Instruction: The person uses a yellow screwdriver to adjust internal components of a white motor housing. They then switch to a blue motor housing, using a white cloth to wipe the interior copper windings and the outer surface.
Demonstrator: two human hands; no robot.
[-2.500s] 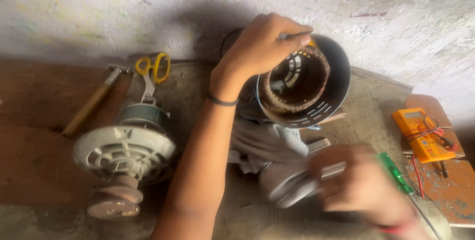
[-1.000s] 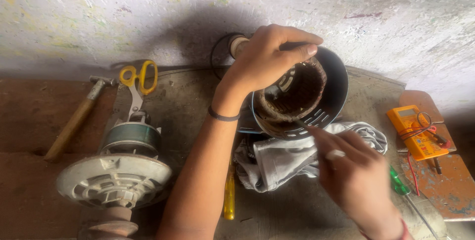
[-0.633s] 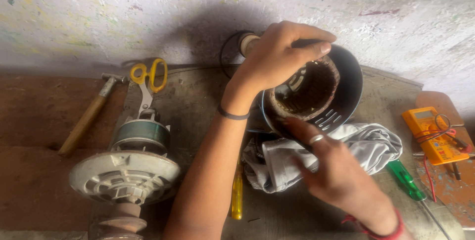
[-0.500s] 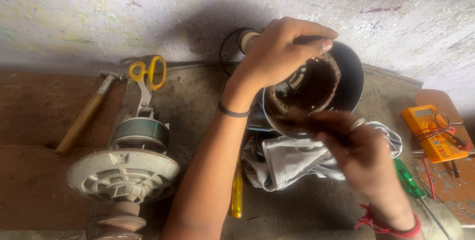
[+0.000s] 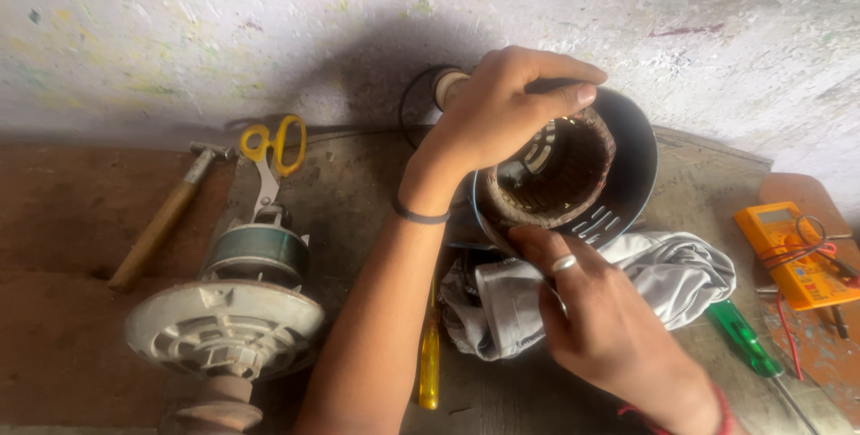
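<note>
— What is in hand? 
— The left hand [image 5: 502, 117] clamps the rim of a tilted motor housing [image 5: 573, 175] over the counter [image 5: 358, 184]; the right hand [image 5: 600, 323], fingers loosely curled and gripping nothing visible, touches its lower edge by a grey cloth [image 5: 627, 287].

— And next? 
— Probably careful fingertip work on the copper winding [image 5: 560, 175].

— The setting? 
— Scuffed counter, stained wall [image 5: 179, 32], hammer [image 5: 161, 220], scissors [image 5: 273, 153].
</note>
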